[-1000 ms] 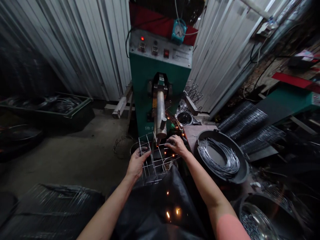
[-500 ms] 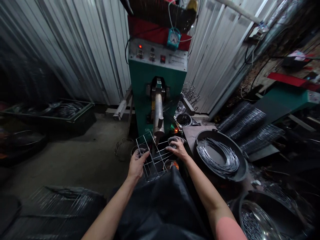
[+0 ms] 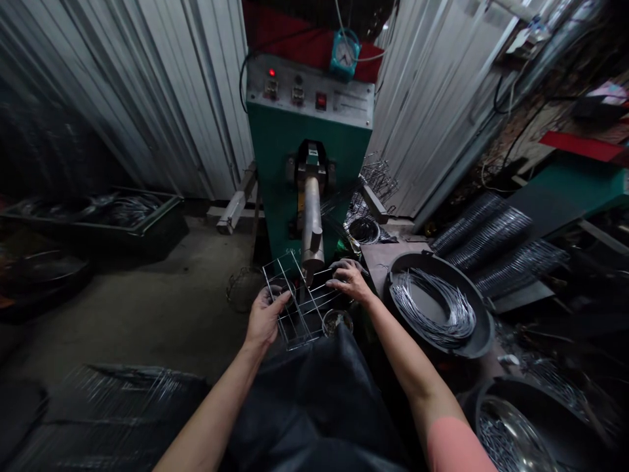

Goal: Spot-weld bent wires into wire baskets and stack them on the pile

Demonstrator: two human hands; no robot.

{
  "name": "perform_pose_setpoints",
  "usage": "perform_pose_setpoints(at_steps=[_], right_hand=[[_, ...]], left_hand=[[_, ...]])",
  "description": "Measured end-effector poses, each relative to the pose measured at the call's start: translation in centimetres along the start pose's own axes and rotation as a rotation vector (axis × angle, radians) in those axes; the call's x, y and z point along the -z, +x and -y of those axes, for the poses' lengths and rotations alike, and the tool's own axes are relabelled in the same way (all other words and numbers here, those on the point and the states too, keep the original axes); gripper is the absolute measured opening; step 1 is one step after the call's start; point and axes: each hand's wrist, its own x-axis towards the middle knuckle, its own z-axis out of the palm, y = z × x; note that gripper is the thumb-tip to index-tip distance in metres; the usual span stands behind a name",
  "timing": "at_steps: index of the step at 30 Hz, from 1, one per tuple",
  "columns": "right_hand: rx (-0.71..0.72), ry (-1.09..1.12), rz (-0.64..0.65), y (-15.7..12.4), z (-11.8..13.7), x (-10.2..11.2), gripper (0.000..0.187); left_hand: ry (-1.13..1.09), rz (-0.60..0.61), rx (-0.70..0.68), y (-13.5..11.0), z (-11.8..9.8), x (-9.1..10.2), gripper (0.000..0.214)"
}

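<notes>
I hold a wire basket frame (image 3: pixel 297 308) under the steel electrode arm (image 3: pixel 311 226) of a green welding machine (image 3: pixel 307 141). My left hand (image 3: pixel 264 318) grips the frame's left side with curled fingers. My right hand (image 3: pixel 350 278) is closed on the frame's right edge, close to the electrode tip. A dark apron (image 3: pixel 314 406) covers my lap below the frame.
A round black pan (image 3: pixel 484 331) with a coil of bent wires (image 3: pixel 435 308) sits at my right. Bundles of wire (image 3: pixel 496 239) lie behind it. A small tin (image 3: pixel 337 321) stands by my lap. A dark crate (image 3: pixel 113 219) of parts sits left; another pan (image 3: pixel 521 426) is at lower right.
Sparks flew around the frame a second ago and have stopped. The frame has been shifted and turned slightly under the electrode, both hands still on it.
</notes>
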Motion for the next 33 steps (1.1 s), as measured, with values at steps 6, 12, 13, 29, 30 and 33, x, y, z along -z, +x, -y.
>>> perform_pose_setpoints(at_steps=[6, 12, 13, 29, 30, 33], right_hand=[[-0.015, -0.005, 0.013, 0.7, -0.4, -0.3, 0.033], [-0.053, -0.030, 0.026, 1.1, -0.6, -0.3, 0.032], [-0.060, -0.035, 0.028, 1.1, -0.5, -0.3, 0.032], [-0.038, -0.241, 0.015, -1.0, 2.7, -0.1, 0.027], [0.010, -0.266, 0.028, -1.5, 3.5, 0.1, 0.024], [0.148, -0.263, 0.049, -2.6, 5.4, 1.0, 0.036]], left_hand=[[0.006, -0.010, 0.005, 0.8, -0.1, -0.1, 0.040], [0.003, -0.011, 0.019, 1.4, -0.1, -0.3, 0.041], [0.000, -0.009, 0.022, 1.4, -0.1, -0.3, 0.041], [0.046, 0.092, 0.023, 1.2, -0.1, 1.8, 0.039], [0.023, 0.098, 0.045, 1.0, -0.1, 2.7, 0.040], [-0.068, 0.104, 0.125, 0.2, 0.1, 5.8, 0.041]])
